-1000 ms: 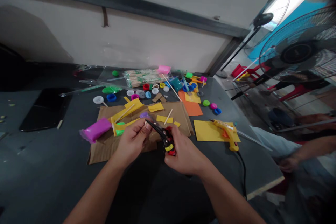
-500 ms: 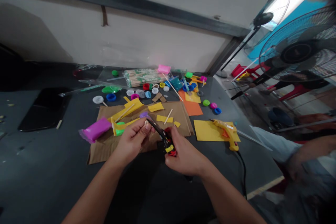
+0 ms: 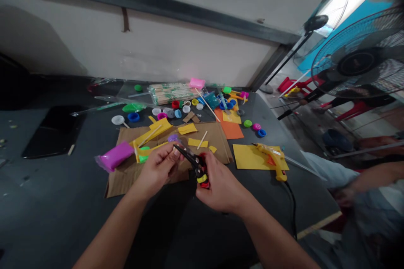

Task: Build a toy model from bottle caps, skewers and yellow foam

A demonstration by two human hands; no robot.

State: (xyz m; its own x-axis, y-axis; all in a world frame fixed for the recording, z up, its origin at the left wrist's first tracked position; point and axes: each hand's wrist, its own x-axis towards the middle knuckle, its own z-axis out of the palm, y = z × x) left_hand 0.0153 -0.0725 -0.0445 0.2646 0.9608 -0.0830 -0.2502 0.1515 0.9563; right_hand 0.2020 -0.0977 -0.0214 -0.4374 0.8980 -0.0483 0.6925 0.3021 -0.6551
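My right hand (image 3: 219, 185) is wrapped round the red, yellow and black handles of a pair of long-nose pliers (image 3: 198, 167). Their dark jaws point up and left, to the fingertips of my left hand (image 3: 160, 166). That hand is closed in a pinch at the jaw tips; a small pale bit shows there, too small to name. Both hands are above the near part of a brown cardboard sheet (image 3: 121, 183). On the sheet lie yellow paper strips (image 3: 198, 142), a thin wooden stick (image 3: 202, 139) and a purple packet (image 3: 117, 155).
A yellow glue gun (image 3: 274, 157) rests on yellow paper (image 3: 244, 157) at the right, its cord running to the table edge. Several bottle caps (image 3: 178, 113) and a pack of wooden sticks (image 3: 173, 92) lie behind. A black phone (image 3: 52, 132) is at left. Another person's arm (image 3: 375, 178) is at far right.
The pliers have turned slightly, so their jaws and pivot show more broadly. My right hand has shifted a little left. The other person's hand has moved slightly to the left.
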